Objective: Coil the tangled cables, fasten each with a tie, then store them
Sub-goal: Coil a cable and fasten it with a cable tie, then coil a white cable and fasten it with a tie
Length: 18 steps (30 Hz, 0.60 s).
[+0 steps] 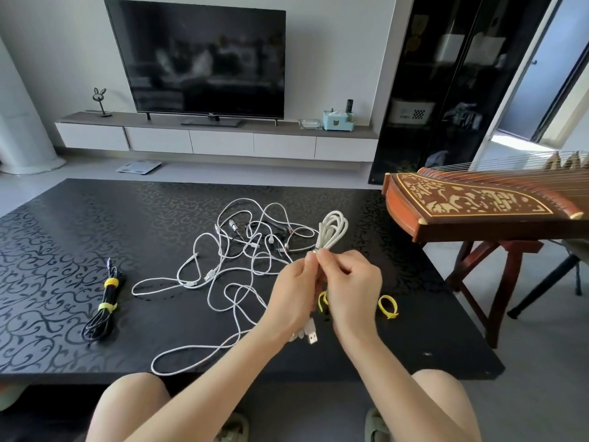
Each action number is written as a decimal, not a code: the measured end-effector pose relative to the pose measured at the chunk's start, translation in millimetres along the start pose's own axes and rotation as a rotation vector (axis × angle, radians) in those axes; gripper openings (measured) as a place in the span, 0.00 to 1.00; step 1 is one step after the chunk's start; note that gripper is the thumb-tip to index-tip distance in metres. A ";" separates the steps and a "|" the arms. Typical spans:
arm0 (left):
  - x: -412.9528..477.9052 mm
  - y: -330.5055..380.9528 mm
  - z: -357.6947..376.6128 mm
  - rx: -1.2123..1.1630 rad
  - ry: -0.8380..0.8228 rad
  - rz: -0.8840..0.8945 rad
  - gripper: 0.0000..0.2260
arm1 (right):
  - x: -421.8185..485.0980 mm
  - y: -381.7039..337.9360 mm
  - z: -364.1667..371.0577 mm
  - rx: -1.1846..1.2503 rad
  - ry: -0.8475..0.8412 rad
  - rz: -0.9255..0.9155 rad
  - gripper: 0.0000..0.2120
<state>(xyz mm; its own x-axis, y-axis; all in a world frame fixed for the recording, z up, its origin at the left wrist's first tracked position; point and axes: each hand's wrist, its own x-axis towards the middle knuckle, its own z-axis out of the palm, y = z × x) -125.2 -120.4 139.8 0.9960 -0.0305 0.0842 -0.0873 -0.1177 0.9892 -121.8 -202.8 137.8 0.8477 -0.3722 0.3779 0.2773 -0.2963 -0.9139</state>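
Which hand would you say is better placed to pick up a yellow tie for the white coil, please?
Probably the right hand: the yellow tie lies just beside it, while the left hand grips the white coil.

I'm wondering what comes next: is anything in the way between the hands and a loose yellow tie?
Nothing visible. The left hand and right hand hold the white coil above the table. One yellow tie lies in the open just right of them. The tangled cables lie further left.

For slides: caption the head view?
Left hand and right hand hold a coiled white cable near the tangle; black cable tied.
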 end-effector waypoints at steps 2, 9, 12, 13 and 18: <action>2.4 -8.9 -17.2 -0.081 0.000 -0.076 0.19 | -1.7 4.3 14.3 -0.055 -0.040 -0.019 0.08; 17.2 -48.5 -121.0 -0.355 0.279 -0.323 0.08 | -6.1 32.1 41.0 -0.022 -0.276 0.192 0.12; 15.4 -77.9 -185.4 -0.179 0.450 -0.342 0.12 | -15.7 37.8 57.8 -0.009 -0.372 0.254 0.08; 16.8 -87.1 -202.4 -0.052 0.492 -0.329 0.16 | -18.0 39.3 61.1 -0.009 -0.407 0.268 0.08; 22.6 -125.6 -277.2 0.591 0.645 -0.431 0.21 | -36.0 42.6 91.6 -0.047 -0.556 0.278 0.11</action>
<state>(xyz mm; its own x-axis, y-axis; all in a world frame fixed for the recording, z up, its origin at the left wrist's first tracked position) -86.1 168.8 50.7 0.7492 0.6607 -0.0473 0.4664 -0.4755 0.7459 -99.1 -121.4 71.7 0.9974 0.0690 -0.0187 0.0027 -0.2972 -0.9548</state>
